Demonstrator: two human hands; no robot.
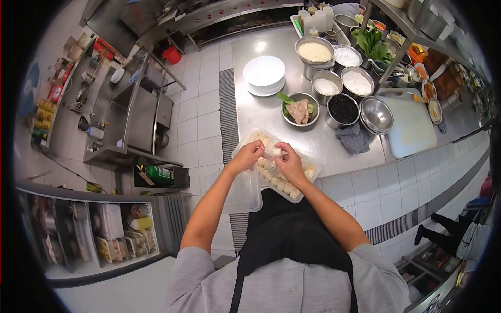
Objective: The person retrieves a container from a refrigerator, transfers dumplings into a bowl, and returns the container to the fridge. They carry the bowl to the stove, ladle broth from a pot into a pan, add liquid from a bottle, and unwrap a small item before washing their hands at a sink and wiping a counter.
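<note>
A clear plastic container [311,181] at the table's front edge holds rows of pale dumplings [282,183]. Over it my left hand [248,157] is closed in a pinch on a thin sheet of clear plastic film [270,153] that stretches between the hands. My right hand [290,164] is closed, its fingertips around a whitish dumpling [277,152] beside the film. Below my left hand, a translucent lid [241,194] juts past the table's edge and partly overlaps the container.
Behind the container stand a metal bowl [301,123] with raw meat and greens, and stacked white bowls [264,71]. To the right are pots of white powder [357,82], a grey cloth [353,139], stacked metal bowls [377,115] and a cutting board [408,130]. Another person [459,237] is at far right.
</note>
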